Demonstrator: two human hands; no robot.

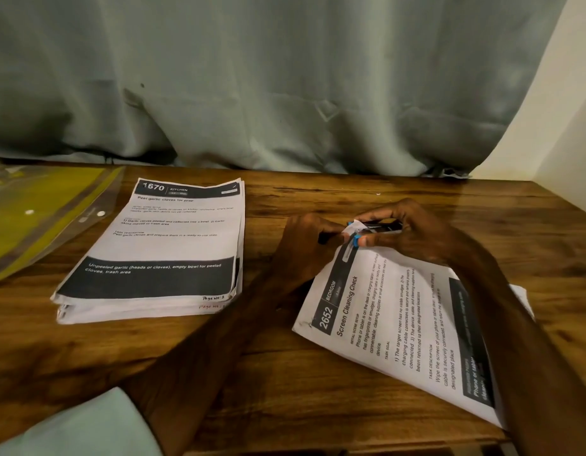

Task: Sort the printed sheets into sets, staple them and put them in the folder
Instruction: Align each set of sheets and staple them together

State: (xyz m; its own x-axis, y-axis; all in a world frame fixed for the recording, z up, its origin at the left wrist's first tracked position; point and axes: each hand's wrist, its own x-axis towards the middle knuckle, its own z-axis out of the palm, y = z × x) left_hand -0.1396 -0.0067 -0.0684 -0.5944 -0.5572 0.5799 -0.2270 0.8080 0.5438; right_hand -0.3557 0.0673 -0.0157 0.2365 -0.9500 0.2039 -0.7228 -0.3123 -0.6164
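1. Stapler [380, 227]: black with blue parts, held just above the bench [318, 390] at about 2 o'clock from the middle of the view. The corner of a sheet is seen between its blue parts.
2. Right hand [416, 232]: curled and clamped round the right end of the stapler, thumb below and fingers above.
3. Left hand [304, 241]: fingers curled together at the left end of the stapler, where a dark part is pinched. Whether the paper corner is also held cannot be told.
4. Set of sheets [400, 330]: headed "2652 BEDROOM, Screen Cleaning Check", laid slantwise at 4 o'clock, its upper corner raised to the stapler. A further sheet edge is shown beneath it at the right.
5. Stack of printed sheets [159, 245]: laid flat at 9 o'clock from the hands, well apart from them. The top sheet is headed "1670 KITCHEN" and marked "Page No: 2" by hand.
6. Folder [38, 209]: clear plastic with yellow inside, laid at 10 o'clock, near the stack.
7. Curtain [252, 77]: grey-green, hung behind the bench at 12 o'clock.
8. Sleeve [80, 426]: pale green, seen at 7 o'clock.
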